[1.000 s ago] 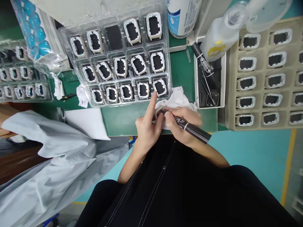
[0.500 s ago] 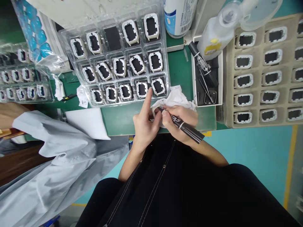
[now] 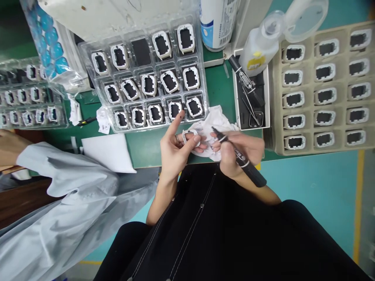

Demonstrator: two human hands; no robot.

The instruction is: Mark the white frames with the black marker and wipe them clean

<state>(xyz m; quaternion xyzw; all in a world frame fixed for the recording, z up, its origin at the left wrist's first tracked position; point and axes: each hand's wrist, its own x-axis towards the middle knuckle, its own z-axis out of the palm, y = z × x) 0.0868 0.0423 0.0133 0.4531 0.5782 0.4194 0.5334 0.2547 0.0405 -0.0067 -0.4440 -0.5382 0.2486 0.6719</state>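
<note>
My left hand [image 3: 175,150] pinches a small white watch-case-like frame [image 3: 190,136] between thumb and fingers, its index finger stretched out with a dark smudge on the tip. In my right hand [image 3: 234,154] is a black marker pen [image 3: 246,166], uncapped, its dark nib pointing up and left, apart from the frame. A crumpled white cloth [image 3: 218,117] lies on the bench just beyond both hands. Beyond the left hand is a clear plastic tray [image 3: 137,72] with rows of similar white frames in its pockets; one pocket of the back row holds none.
To the right stand a small white box [image 3: 267,101] with a second marker and tweezers, a pump bottle [image 3: 260,47] with its lid up, and a beige tray [image 3: 278,128] of frames. A co-worker's grey sleeve [image 3: 38,156] reaches in at left, near a white sheet [image 3: 109,152].
The marker has come away from the frame, my right hand shifting right. My left hand has turned the frame so that more of it shows.
</note>
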